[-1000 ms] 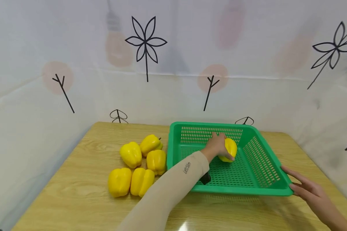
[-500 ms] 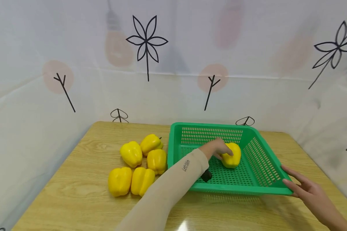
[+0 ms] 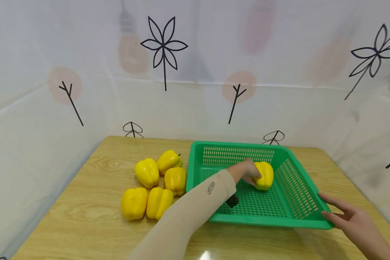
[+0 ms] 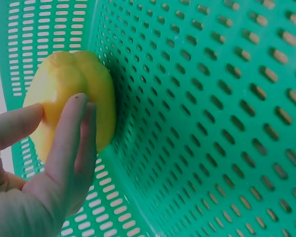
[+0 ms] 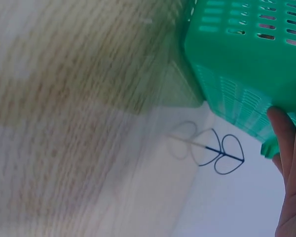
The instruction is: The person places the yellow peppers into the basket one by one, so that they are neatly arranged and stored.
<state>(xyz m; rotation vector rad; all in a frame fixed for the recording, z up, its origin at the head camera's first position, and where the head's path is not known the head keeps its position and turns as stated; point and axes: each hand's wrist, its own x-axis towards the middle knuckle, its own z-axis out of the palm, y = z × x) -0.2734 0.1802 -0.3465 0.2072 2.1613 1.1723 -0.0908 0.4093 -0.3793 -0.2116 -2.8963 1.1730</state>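
Observation:
Inside the green plastic basket (image 3: 263, 220), a yellow bell pepper (image 3: 265, 176) lies on the slotted floor near the right wall. My left hand (image 3: 246, 171) is at the pepper's left side. In the left wrist view, the nearly straight fingers (image 4: 64, 140) touch or almost touch the pepper (image 4: 96, 74), without curling round it. My right hand (image 3: 352, 220) grips the basket's near right corner, thumb at the rim and the other fingers outside it. The right wrist view shows fingers (image 5: 284, 136) against the basket's outer wall (image 5: 237, 74).
Left of the basket, several yellow bell peppers (image 3: 158, 203) lie grouped on the wooden table (image 3: 84, 202). My left forearm in a beige sleeve (image 3: 191, 216) crosses the basket's near left rim. A white patterned cloth (image 3: 195, 104) hangs behind the table.
The pepper in the basket has moved slightly right and nearer, and my left hand has loosened from around it. The basket's near right corner has shifted slightly toward me with my right hand.

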